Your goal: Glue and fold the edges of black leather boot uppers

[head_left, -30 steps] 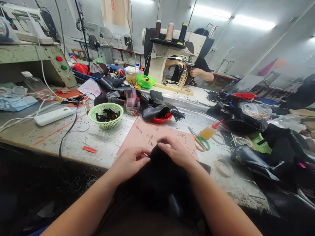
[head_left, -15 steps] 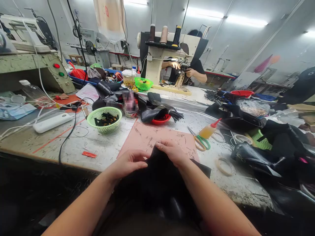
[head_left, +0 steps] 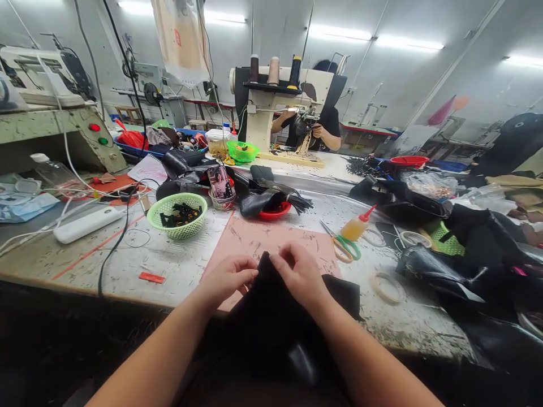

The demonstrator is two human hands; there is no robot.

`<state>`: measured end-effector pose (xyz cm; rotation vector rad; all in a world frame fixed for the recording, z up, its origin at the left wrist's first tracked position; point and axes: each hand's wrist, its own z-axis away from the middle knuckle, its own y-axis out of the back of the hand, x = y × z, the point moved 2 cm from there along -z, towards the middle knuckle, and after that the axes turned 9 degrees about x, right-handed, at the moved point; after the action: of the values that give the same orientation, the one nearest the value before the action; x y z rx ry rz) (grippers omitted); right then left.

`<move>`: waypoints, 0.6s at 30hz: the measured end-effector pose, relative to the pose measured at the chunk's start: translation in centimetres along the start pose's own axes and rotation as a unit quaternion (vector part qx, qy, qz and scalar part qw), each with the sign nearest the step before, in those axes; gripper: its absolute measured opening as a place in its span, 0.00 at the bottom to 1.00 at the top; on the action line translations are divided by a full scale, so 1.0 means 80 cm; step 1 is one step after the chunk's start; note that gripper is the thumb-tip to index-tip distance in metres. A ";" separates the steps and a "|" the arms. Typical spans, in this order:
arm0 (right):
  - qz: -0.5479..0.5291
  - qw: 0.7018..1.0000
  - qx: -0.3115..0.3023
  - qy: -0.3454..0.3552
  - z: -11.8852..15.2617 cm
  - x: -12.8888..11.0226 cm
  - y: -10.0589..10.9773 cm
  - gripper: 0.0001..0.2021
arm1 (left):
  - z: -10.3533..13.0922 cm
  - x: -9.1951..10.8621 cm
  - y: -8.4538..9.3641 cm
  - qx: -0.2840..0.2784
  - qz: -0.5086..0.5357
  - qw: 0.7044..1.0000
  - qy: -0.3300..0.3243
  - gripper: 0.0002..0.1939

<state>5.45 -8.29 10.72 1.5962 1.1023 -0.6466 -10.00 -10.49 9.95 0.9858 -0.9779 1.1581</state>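
Note:
A piece of black material rises to a narrow peak in front of me, over the near edge of a pink sheet. My left hand is at the left side of the peak, its thumb and fingers closed on the edge. On the right side, my right hand pinches the same material near its tip, with the fingers curled. The lower part of the material hangs down between my forearms and has a shiny patch. Another black flap lies to the right of my right wrist.
Scissors and a glue bottle lie right of the pink sheet. A green basket with small black parts stands left. Behind are a red bowl, a phone, a sewing machine and a person. Black leather pieces lie right.
The peak of the material has moved slightly left and down. My right hand's fingers have curled more, and my left hand is closer to the tip. The view has shifted a little.

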 end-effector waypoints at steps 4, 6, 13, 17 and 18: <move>0.068 0.989 -0.125 -0.036 0.022 -0.014 0.005 0.18 | 0.010 0.000 -0.006 -0.024 -0.001 0.999 -0.029 0.10; 0.090 0.985 -0.142 -0.043 0.028 -0.019 0.007 0.16 | 0.016 0.001 -0.010 -0.030 -0.021 0.998 -0.042 0.09; 0.148 0.981 -0.122 0.023 0.038 -0.018 0.007 0.12 | 0.025 -0.001 -0.014 0.092 -0.233 0.962 -0.110 0.07; 0.120 0.990 -0.073 0.028 0.046 -0.010 0.007 0.13 | 0.016 -0.009 -0.005 0.159 -0.288 0.935 -0.131 0.08; 0.098 0.991 -0.087 0.036 0.046 -0.009 0.008 0.13 | 0.014 -0.011 -0.004 0.145 -0.276 0.941 -0.134 0.08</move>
<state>6.13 -12.01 10.47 1.5621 1.0095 -0.3553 -9.90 -11.86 9.39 1.5702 -0.6745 0.7114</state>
